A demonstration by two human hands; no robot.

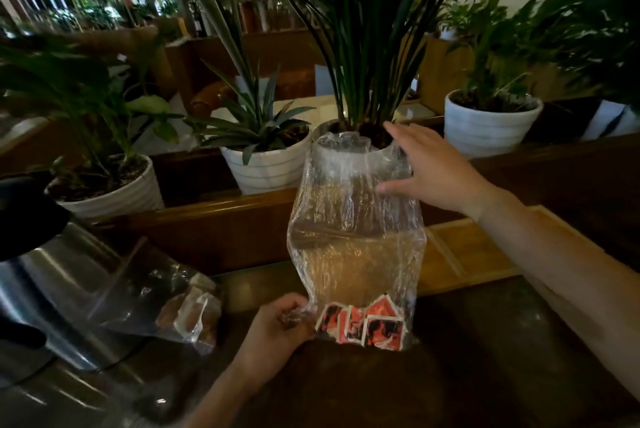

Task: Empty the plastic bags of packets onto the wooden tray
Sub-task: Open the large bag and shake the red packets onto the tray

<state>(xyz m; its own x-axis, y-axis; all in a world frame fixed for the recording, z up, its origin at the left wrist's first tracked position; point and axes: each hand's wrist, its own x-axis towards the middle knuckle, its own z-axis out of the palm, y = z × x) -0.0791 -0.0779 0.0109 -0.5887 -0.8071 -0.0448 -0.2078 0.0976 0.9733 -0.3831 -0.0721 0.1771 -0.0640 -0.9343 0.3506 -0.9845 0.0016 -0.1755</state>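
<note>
A: Dark wood counter in front of you, potted plants lined up along the ledge behind it, steel kettle at far left.

B: And the bag?

A: Clear plastic bag stands upright mid-frame, mouth up, bottom resting on the counter. Red-and-black packets sit bunched at the btm of it, all inside.

B: Where's your grip vs. the packets?

A: Your left hand pinches the bag's lower-left corner, fingers closed on the plastic, just beside the packets, touching the bag at their level. Your right hand is up at the top-right edge near the mouth, fingers spread apart, thumb against the plastic. Can't tell if it really grips or only rests there.

B: Arm pose?

A: Left forearm comes up from the btm edge, wrist bent in twd the bag. Right arm reaches in from the right, stretched fwd and across, passing over the wooden tray.

B: Tray position?

A: Behind and right of the bag, partly hidden by it and your arm. Second bag w/ brownish packets lies flat on the counter to the left, beside the kettle.
</note>
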